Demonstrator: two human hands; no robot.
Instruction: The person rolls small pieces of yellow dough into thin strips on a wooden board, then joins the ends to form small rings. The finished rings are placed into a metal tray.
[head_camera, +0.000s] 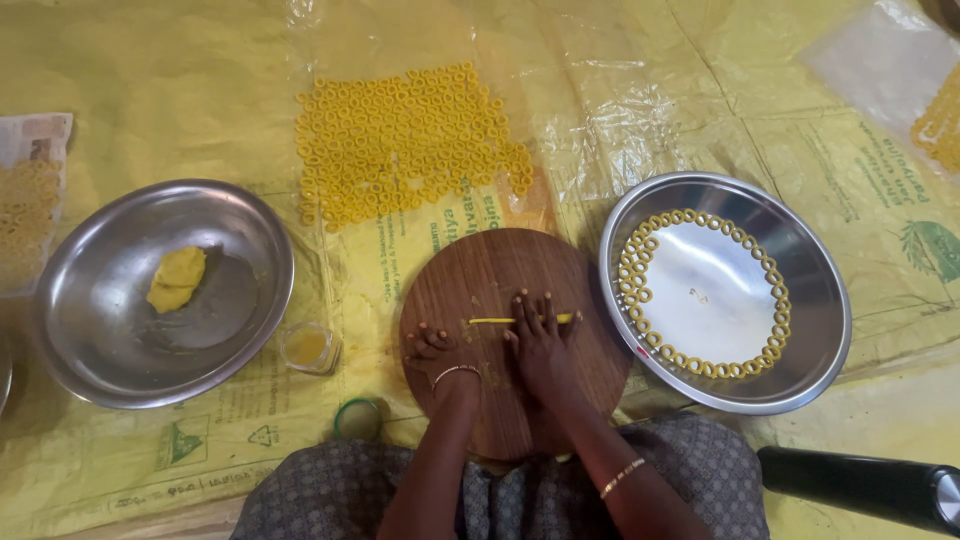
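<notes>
Count: one round wooden board (500, 300), two steel plates, one thin yellow dough strand (492, 321), one dough lump (177, 278), one small glass cup (309, 346), one green ring lid (358, 417), one black cylinder (860, 487) bottom right. Dough rings are too many to count: big patch (405, 140) on the plastic sheet (650, 100) behind the board, single row around the inner edge of the right plate (800, 250). Left plate (100, 340) has only the lump. Right hand (540, 340) is flat, fingers spread, pressed down on the strand at board centre; no pinch, nothing clasped. Left hand (432, 347) rests fingertips-down on the board just left of the strand, loosely curled, holding nothing.
</notes>
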